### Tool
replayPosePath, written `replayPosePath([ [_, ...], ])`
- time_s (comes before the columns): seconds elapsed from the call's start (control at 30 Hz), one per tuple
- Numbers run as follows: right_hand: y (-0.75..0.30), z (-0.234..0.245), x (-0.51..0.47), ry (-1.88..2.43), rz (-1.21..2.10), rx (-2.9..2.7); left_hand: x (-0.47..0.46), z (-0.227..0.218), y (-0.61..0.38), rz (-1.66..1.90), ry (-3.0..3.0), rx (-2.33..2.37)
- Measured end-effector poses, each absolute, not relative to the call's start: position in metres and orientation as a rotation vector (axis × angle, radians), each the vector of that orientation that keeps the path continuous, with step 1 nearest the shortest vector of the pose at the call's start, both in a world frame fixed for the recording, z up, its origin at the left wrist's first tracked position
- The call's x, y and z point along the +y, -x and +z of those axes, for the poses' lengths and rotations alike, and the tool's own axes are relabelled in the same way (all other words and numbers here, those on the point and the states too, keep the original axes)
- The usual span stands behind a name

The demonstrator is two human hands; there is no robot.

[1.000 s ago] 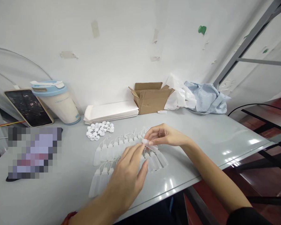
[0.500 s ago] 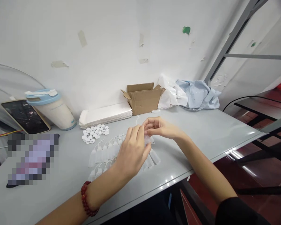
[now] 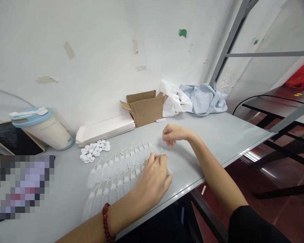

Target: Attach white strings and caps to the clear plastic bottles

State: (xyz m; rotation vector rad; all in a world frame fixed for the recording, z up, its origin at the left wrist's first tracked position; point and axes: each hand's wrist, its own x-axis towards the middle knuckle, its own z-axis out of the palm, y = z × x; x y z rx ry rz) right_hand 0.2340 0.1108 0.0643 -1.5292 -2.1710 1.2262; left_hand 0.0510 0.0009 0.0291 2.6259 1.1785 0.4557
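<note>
Two rows of small translucent plastic dropper bottles [image 3: 119, 167] with white tips lie side by side on the grey table [image 3: 218, 135]. My left hand [image 3: 153, 180] rests, fingers curled, over the right end of the near row, touching the bottles there; what its fingers grip is hidden. My right hand [image 3: 172, 133] hovers just beyond the far row, loosely curled, nothing visible in it. A pile of small white caps [image 3: 95, 150] lies to the left behind the rows.
Against the wall stand a stack of white sheets [image 3: 105, 128], an open cardboard box [image 3: 144, 108], a white plastic bag [image 3: 173, 99], a light blue cloth [image 3: 204, 98], and a blue-lidded cup [image 3: 42, 130] beside a phone [image 3: 12, 140]. The table edge runs close on the right.
My hands were together above the rows, holding one bottle. They have parted: the left came down onto the near row's right end, the right drew away empty. The view swung right.
</note>
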Motion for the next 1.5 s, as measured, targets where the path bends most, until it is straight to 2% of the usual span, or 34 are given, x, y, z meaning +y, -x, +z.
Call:
replayPosePath([
  [0.17, -0.231, 0.051, 0.119, 1.698, 0.692, -2.194, 0.001, 0.027, -0.050, 0.415, -2.715, 1.170],
  [0.53, -0.226, 0.035, 0.141, 1.689, 0.145, -2.138, 0.014, 0.041, -0.016, 0.606, -2.733, 1.261],
  [0.73, -0.235, 0.010, 0.162, 1.660, 0.026, -2.206, 0.070, 0.047, 0.060, 0.551, -2.576, 1.563],
  [1.2, -0.243, -0.011, 0.177, 1.722, -0.169, -2.193, 0.102, 0.047, 0.075, 0.337, -2.432, 1.363],
  [1.5, -0.242, -0.004, 0.177, 1.740, -0.152, -2.150, 0.099, 0.051, 0.077, 0.571, -2.389, 1.447],
])
